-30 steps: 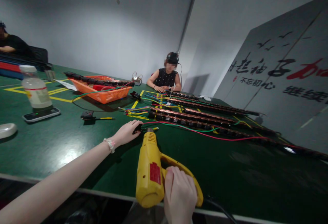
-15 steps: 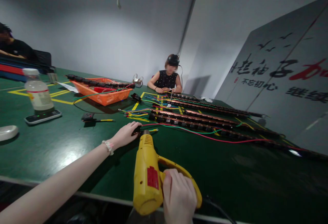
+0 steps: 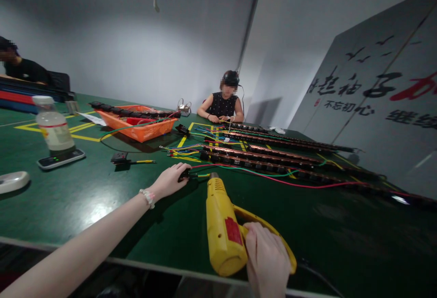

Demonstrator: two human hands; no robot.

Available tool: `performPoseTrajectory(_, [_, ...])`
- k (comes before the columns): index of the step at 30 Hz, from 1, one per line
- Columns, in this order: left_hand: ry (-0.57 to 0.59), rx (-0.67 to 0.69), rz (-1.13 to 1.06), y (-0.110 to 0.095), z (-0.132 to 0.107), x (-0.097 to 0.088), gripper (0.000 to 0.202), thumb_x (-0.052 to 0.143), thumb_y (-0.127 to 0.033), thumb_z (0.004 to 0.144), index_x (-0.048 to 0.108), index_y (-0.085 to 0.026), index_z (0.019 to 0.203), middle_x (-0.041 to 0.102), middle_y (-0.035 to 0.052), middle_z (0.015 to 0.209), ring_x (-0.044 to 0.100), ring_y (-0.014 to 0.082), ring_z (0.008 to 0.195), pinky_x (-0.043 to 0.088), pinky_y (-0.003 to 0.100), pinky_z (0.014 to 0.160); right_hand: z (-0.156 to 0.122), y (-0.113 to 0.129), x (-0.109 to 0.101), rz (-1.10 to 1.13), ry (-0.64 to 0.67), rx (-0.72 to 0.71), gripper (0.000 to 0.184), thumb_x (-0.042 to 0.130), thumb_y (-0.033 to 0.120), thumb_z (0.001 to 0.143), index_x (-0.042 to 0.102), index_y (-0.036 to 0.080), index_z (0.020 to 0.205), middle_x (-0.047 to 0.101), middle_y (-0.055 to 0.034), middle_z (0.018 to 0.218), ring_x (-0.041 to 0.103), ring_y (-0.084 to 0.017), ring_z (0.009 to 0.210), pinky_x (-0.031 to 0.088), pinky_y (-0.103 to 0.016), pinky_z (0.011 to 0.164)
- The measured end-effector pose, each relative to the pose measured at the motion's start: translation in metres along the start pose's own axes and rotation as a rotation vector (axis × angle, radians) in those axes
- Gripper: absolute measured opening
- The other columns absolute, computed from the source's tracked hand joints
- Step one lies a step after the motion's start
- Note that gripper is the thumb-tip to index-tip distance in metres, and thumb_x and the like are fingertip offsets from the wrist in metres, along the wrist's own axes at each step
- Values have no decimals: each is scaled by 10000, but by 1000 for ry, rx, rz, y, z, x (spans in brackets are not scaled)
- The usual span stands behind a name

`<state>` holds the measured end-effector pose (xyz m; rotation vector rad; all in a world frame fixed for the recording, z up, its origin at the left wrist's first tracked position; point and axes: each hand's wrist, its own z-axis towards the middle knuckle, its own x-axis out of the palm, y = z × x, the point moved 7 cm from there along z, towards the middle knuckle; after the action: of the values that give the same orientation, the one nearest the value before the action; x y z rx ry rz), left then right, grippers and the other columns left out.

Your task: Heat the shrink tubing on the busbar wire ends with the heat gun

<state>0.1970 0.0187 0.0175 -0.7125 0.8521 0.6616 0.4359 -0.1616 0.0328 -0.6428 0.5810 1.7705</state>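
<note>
My right hand (image 3: 268,257) is wrapped round the handle of a yellow heat gun (image 3: 223,229) with a red patch on its side. The gun's metal nozzle points away from me, close to a short yellow lead (image 3: 204,175). That lead comes out of a small black block (image 3: 185,175), which the fingers of my left hand (image 3: 172,179) grip above the green table. Left of that hand lies a similar black block (image 3: 120,158) with its own yellow lead. Part of the held block is hidden by my fingers.
Long black copper-lined bars (image 3: 252,161) with coloured wires lie across the table (image 3: 143,239). An orange basket (image 3: 150,129) stands behind my left hand. At left are a bottle (image 3: 54,129), a phone (image 3: 61,159) and a white object (image 3: 13,182). A co-worker (image 3: 223,104) sits opposite.
The heat gun has moved right with my right hand, its nozzle now at the yellow lead instead of beside the black block. My left hand keeps hold of the block.
</note>
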Motion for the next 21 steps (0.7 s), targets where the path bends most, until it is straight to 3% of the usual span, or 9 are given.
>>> performPoseTrajectory(5, [-9,9,1,-1,2,1,360,483,-232,816,482,-219,1175,583,64,1095,573,215,1001,473,336,851,1,12,-4,-67,-56,-11,349,282,207,950,590,192,786,618,-3,707,534,-138,651,330,-268,671])
performPoseTrajectory(9, [-12,17,-17,0,2,3,358,490,-232,822,479,-213,1179,583,64,1095,565,214,1011,468,338,870,-4,25,1,-21,-79,92,368,259,227,970,579,194,791,616,-16,731,529,-150,679,324,-286,703])
performPoseTrajectory(12, [-10,17,-27,0,2,4,367,491,-222,820,476,-209,1187,581,69,1106,561,216,1017,466,345,877,-8,37,10,28,-36,158,363,259,232,973,569,203,786,590,-15,725,511,-160,688,312,-302,720])
performPoseTrajectory(16, [0,15,-55,1,3,5,382,483,-193,816,474,-219,1197,575,70,1127,561,216,1029,459,350,895,-6,57,13,92,4,122,326,288,220,960,563,205,786,574,-6,708,491,-157,669,296,-307,708])
performPoseTrajectory(21, [22,7,-90,5,3,7,394,499,-211,819,473,-222,1212,569,76,1158,559,227,1047,459,359,895,-3,63,10,149,-7,139,303,308,229,958,553,213,781,575,-1,703,496,-160,676,297,-305,721])
